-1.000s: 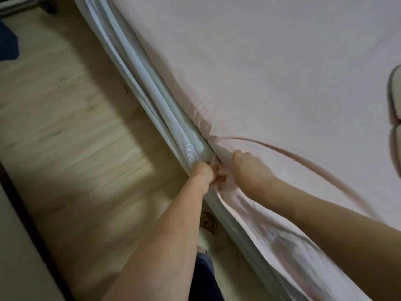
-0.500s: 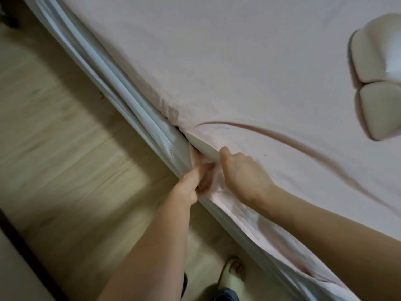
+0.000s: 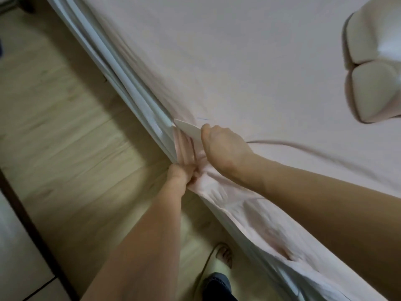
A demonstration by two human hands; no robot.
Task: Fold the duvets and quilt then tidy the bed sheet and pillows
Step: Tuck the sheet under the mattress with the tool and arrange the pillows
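Note:
A pale pink bed sheet [image 3: 249,68] covers the bed. At the bed's near side my left hand [image 3: 180,175] grips a bunched fold of the sheet's loose edge, which is stretched against the grey-white mattress side [image 3: 130,92]. Just above it my right hand [image 3: 221,146] curls over the bed's edge. It holds up a thin white pad edge [image 3: 186,129] that pokes out from under the sheet. A long crease runs across the sheet to the right of that hand. Two cream pillows [image 3: 373,68] lie at the upper right.
Light wooden floor [image 3: 65,148] lies left of the bed. A dark-edged white panel [image 3: 15,246] stands at the lower left. My foot in a slipper [image 3: 223,257] is on the floor close to the bed's side.
My left hand has dropped lower and pulled the sheet's edge down. My right hand has lifted the edge, baring the white pad. The view has shifted, showing more of the pillows.

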